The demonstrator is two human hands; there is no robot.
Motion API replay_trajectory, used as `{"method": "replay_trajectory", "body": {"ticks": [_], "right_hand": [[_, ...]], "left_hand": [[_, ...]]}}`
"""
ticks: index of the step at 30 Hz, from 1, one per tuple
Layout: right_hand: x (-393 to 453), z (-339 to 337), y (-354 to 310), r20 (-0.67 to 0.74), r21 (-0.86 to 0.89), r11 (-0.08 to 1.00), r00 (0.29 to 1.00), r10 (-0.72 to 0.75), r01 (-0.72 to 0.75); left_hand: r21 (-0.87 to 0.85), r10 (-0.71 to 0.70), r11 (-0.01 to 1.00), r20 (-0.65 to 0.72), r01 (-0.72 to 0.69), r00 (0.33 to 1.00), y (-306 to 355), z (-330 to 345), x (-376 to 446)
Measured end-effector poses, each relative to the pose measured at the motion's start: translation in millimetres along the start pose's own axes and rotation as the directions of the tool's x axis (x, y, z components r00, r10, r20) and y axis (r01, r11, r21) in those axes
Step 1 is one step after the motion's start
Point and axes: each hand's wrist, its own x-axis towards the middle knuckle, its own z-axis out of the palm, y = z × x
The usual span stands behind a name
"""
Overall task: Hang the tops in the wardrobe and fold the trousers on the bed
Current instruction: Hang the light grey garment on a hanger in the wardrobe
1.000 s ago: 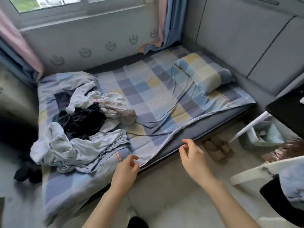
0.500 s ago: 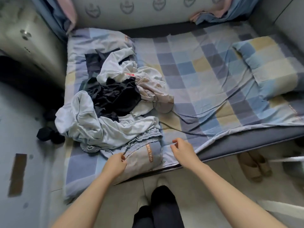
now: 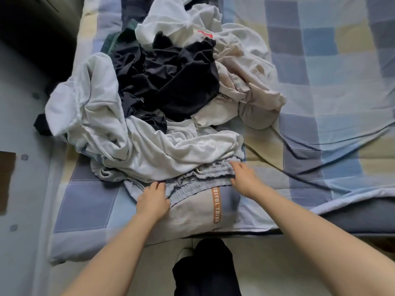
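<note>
A heap of crumpled clothes lies on the checked bed sheet point(image 3: 333, 86). It holds a pale grey top point(image 3: 102, 116), a black garment point(image 3: 171, 82), a beige garment point(image 3: 252, 90) and a white one point(image 3: 181, 20). At the near edge lie grey trousers point(image 3: 192, 208) with an elastic waistband and an orange lettered stripe point(image 3: 215, 205). My left hand point(image 3: 152, 198) has its fingers curled over the left part of the waistband. My right hand point(image 3: 245, 178) rests with straight fingers on the waistband's right end.
The bed's near edge runs just in front of my dark-trousered legs point(image 3: 205, 268). A dark wardrobe or cabinet side point(image 3: 36, 24) stands at the far left beside grey floor point(image 3: 23, 189). A black item point(image 3: 41, 127) lies on the floor beside the bed.
My view has closed in and tilted down onto the heap. Both hands moved forward from the sheet's edge onto the waistband of the grey trousers.
</note>
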Motion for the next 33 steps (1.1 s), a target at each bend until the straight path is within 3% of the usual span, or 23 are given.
{"method": "replay_trajectory", "body": {"ticks": [3, 6, 9, 12, 15, 19, 22, 26, 29, 33], "right_hand": [[25.4, 22.2, 6.7, 0.048, -0.081, 0.997, 0.999, 0.009, -0.005], [38.1, 33.6, 14.1, 0.000, -0.081, 0.997, 1.000, -0.017, 0.017], [34.6, 24.4, 8.5, -0.102, -0.064, 0.998, 0.995, -0.022, 0.016], [15.7, 6.8, -1.3, -0.046, -0.087, 0.994, 0.996, -0.071, 0.067], [-14.9, -9.5, -11.8, 0.043, 0.007, 0.988, 0.988, -0.151, 0.151], [-71.5, -45.9, -30.2, 0.003, 0.024, 0.986, 0.986, -0.168, 0.167], [-113.0, -72.8, -46.0, -0.085, 0.062, 0.988, 0.987, -0.135, 0.141], [-177.6, -130.6, -77.3, -0.269, 0.202, 0.975, 0.962, -0.034, 0.091], [-235.8, -187.7, -95.7, -0.440, 0.359, 0.917, 0.898, 0.005, 0.172], [-309.6, -263.9, -113.6, -0.627, 0.420, 0.852, 0.779, 0.023, 0.313]], "left_hand": [[0.092, -0.002, 0.996, 0.015, 0.001, 1.000, -4.0, 13.8, 11.9], [0.136, 0.008, 0.991, -0.067, 0.002, 0.998, -2.7, 17.8, 13.1], [-0.026, -0.049, 0.999, -0.065, 0.048, 0.997, -5.4, 15.3, 6.6], [-0.162, -0.055, 0.986, -0.029, 0.050, 0.998, -4.9, 10.4, -15.4], [-0.067, -0.052, 0.997, -0.021, 0.050, 0.998, -5.7, 3.0, -44.5], [-0.047, -0.037, 0.998, -0.078, 0.033, 0.996, -17.2, -39.9, -90.2], [-0.157, -0.049, 0.987, -0.163, 0.023, 0.985, -34.4, -78.0, -122.0], [-0.383, -0.021, 0.918, -0.304, -0.102, 0.952, -44.6, -143.8, -171.4], [-0.435, 0.053, 0.863, -0.425, -0.256, 0.903, -39.8, -210.1, -221.8], [-0.409, 0.173, 0.775, -0.597, -0.482, 0.784, -20.5, -293.2, -292.9]]}}
